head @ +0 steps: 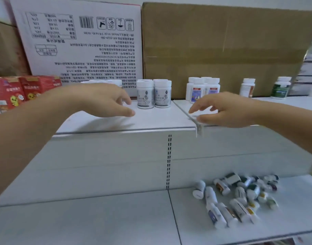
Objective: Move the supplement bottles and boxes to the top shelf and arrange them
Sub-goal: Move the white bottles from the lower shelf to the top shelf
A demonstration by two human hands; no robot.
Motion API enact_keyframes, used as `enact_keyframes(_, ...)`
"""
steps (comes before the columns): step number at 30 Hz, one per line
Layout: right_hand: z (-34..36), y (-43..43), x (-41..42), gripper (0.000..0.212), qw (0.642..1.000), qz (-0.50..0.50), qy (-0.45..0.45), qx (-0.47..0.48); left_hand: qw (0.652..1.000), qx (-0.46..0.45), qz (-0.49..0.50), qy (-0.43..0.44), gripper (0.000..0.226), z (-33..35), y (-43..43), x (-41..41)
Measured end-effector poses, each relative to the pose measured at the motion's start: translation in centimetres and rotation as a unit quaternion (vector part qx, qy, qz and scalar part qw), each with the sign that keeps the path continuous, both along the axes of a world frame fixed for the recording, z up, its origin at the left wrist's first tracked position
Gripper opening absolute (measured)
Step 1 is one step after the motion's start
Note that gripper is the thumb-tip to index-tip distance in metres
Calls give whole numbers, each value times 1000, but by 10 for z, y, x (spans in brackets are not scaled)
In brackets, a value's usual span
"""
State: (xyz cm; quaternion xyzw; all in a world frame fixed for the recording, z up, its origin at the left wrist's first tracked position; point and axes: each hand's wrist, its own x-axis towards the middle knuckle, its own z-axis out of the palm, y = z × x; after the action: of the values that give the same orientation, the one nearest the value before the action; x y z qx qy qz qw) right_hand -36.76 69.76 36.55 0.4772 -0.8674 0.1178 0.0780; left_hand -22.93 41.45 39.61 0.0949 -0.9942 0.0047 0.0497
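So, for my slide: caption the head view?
Left hand and right hand hover empty over top shelf; bottles lie below.

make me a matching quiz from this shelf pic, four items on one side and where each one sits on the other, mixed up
1 red boxes
2 grey-label bottles
3 green-label bottle
4 loose bottles

A lower shelf, lying down
B top shelf, far left
C top shelf, right side
D top shelf, middle

Pairs: 1-B, 2-D, 3-C, 4-A
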Motion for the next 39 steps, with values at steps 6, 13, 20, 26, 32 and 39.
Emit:
enact_keyframes(6, -26, 54, 68, 28, 994, -104, 18, -28, 989, 33, -110, 89, 40, -19, 12, 58)
enact_keyframes(13, -101, 111, 131, 30, 975, -220, -15, 12, 972, 66, -224, 42, 39, -92, 37, 82)
enact_keyframes(20, -201, 147, 121, 34, 960, -262, -49, 82, 975, 94, -197, -46, 38, -205, 54, 28)
enact_keyframes(26, -279, 148, 39, 36, 953, -266, -97, 111, 968, 149, -179, -91, 35, -294, 84, -62)
enact_keyframes(32, -372, 118, -57, 33, 959, -241, -131, 65, 970, 207, -109, -65, 34, -395, 125, -170)
enact_keyframes(39, -457, 75, -111, 54, 974, -190, 25, 123, 957, 283, 22, -55, 61, -477, 166, -280)
